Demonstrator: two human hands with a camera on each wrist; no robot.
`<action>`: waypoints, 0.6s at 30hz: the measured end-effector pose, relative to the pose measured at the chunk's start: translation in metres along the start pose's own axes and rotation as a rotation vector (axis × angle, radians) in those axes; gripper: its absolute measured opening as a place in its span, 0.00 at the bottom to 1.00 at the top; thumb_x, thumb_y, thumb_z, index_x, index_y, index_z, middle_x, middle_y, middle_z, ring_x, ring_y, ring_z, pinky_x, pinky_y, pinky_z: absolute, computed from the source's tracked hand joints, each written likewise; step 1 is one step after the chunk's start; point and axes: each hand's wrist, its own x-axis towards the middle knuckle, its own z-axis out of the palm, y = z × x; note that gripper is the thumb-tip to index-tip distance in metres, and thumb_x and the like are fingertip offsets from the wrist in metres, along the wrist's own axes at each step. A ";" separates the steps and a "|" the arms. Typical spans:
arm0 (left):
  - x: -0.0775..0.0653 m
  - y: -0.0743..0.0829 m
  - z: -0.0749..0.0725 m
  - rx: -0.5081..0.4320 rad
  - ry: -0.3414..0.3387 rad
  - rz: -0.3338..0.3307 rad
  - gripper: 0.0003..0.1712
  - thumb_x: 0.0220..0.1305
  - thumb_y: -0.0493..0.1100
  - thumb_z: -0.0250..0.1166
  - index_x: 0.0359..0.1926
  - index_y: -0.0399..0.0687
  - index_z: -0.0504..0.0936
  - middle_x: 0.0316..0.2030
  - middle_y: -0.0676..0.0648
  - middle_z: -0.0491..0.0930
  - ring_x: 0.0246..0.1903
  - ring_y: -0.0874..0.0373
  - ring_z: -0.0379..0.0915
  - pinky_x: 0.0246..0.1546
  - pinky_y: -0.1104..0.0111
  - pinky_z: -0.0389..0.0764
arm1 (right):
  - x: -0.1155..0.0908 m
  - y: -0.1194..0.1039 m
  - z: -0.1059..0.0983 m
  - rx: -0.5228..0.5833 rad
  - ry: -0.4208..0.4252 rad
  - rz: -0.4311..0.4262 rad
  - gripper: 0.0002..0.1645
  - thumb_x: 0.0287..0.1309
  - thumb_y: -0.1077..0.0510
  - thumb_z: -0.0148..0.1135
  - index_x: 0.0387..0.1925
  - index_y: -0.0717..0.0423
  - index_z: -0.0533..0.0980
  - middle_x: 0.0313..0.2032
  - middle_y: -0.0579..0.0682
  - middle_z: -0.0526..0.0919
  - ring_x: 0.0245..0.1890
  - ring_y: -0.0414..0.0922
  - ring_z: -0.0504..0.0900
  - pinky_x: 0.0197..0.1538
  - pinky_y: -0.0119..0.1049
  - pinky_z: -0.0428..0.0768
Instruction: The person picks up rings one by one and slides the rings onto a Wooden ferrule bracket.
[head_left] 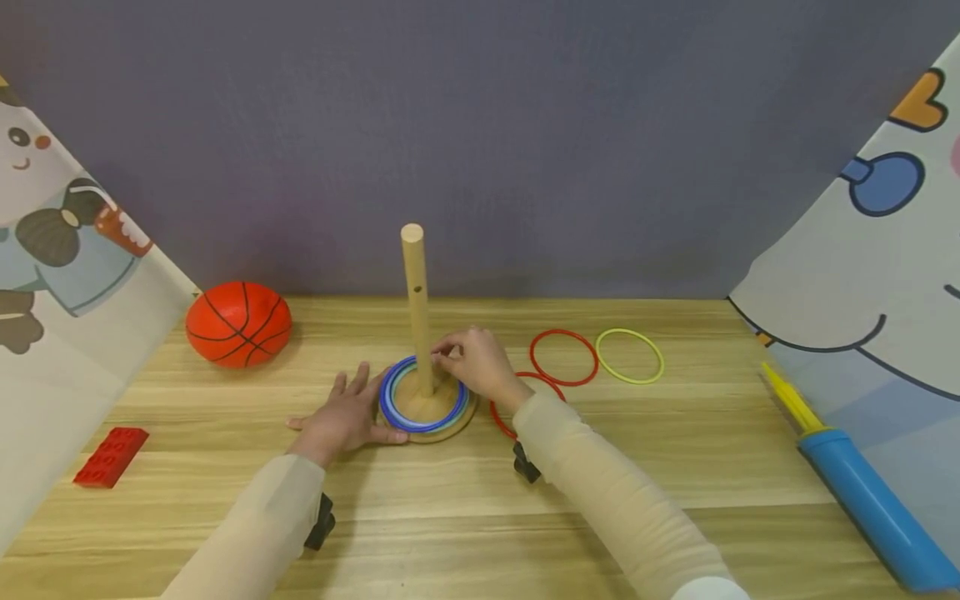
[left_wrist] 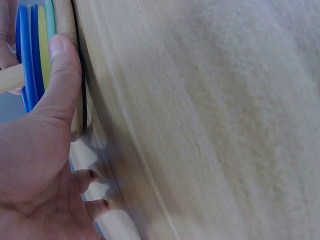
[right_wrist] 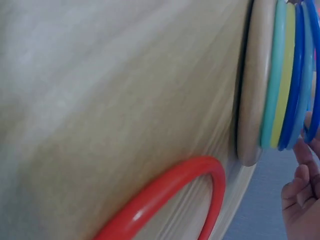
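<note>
arms (head_left: 251,521): 2, extended forward | left hand (head_left: 339,423): fingers spread, thumb apart | right hand (head_left: 482,364): fingers bent, pinching

Upright peg (head_left: 417,312) blocks sideways pass over stacked rings (right_wrist: 285,75); room between yellow ring (head_left: 633,382) and pump (head_left: 873,504).

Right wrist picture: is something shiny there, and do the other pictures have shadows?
Right wrist view: a little white glare spot on the red ring; left wrist view: a dark shadow on the wooden tabletop near the left hand; head view: soft shadow beside the left sleeve.
</note>
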 end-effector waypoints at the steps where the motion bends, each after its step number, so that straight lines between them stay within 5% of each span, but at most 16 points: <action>1: 0.000 0.000 0.000 0.001 -0.001 0.002 0.70 0.48 0.72 0.73 0.82 0.55 0.45 0.79 0.34 0.34 0.75 0.26 0.29 0.40 0.11 0.44 | 0.000 0.001 0.000 0.001 0.000 0.003 0.09 0.65 0.52 0.70 0.43 0.50 0.89 0.39 0.44 0.88 0.37 0.44 0.79 0.42 0.36 0.78; 18: -0.001 -0.001 0.000 0.002 0.002 0.030 0.67 0.52 0.71 0.71 0.82 0.52 0.46 0.79 0.32 0.34 0.75 0.25 0.29 0.40 0.11 0.43 | 0.001 0.008 -0.001 0.037 -0.072 0.033 0.13 0.68 0.53 0.66 0.48 0.54 0.87 0.38 0.47 0.88 0.37 0.42 0.84 0.41 0.33 0.83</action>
